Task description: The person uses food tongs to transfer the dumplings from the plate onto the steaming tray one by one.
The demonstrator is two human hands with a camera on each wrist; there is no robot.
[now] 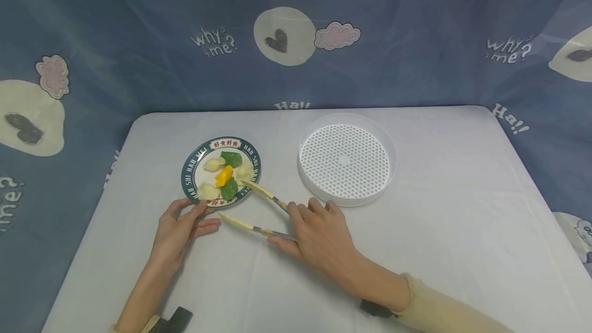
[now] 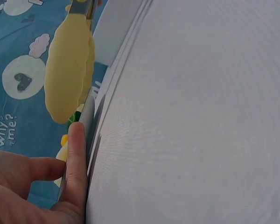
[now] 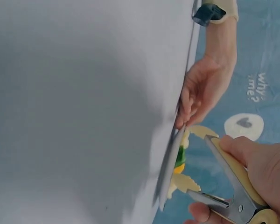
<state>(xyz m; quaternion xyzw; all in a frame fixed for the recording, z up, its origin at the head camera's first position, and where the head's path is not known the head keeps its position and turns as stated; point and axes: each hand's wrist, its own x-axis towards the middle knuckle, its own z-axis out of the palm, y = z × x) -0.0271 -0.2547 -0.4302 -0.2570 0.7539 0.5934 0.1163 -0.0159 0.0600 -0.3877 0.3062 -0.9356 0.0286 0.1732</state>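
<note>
A round plate with a dark green lettered rim lies left of centre on the table. On it sit several pale dumpling-like pieces, two green pieces and a yellow piece. My left hand pinches the plate's near-left rim between thumb and fingers. My right hand grips yellow-tipped tongs whose arms stand spread apart. One tip is by the pale piece at the plate's right side; the other is just outside the near rim. In the right wrist view the tongs' hinge shows beside the palm.
Right of the plate stands a round white tray with a perforated base and a low wall. A white cloth covers the table. Behind it hangs a blue printed curtain.
</note>
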